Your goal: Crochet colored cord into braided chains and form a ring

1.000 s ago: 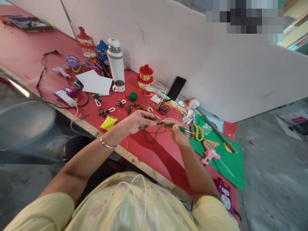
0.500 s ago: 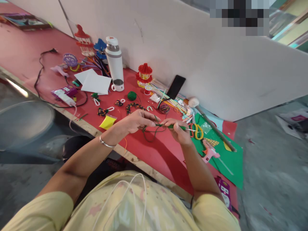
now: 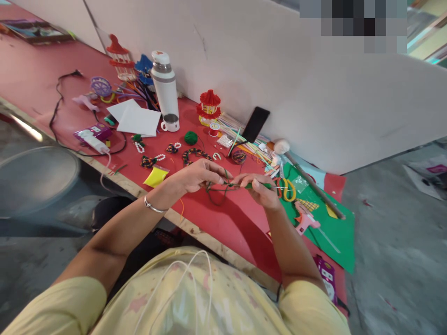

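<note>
In the head view, my left hand [image 3: 202,176] pinches dark green yarn [image 3: 216,204] between thumb and fingertips, with a loose loop hanging below. Close beside it on the right, my right hand [image 3: 262,190] is closed around a crochet hook [image 3: 267,185] with a green handle and a thin metal shaft. The hook's working tip meets the yarn between both hands; fingers partly hide the stitches. Beyond my hands lie a ball of green yarn [image 3: 191,138], a multicoloured ball of yarn [image 3: 239,157] and a multicoloured yarn ring [image 3: 190,153].
Yellow-handled scissors [image 3: 289,190] and a pink glue gun [image 3: 306,222] lie to the right, by a green sheet [image 3: 335,242]. A white flask [image 3: 166,93], a metal cup [image 3: 171,123] and a phone [image 3: 256,124] stand farther back. A yellow packet [image 3: 156,176] sits near my left forearm.
The hook and my right fingers have shifted very slightly at the yarn. Both hands keep their grips; the camera view has moved a little.
</note>
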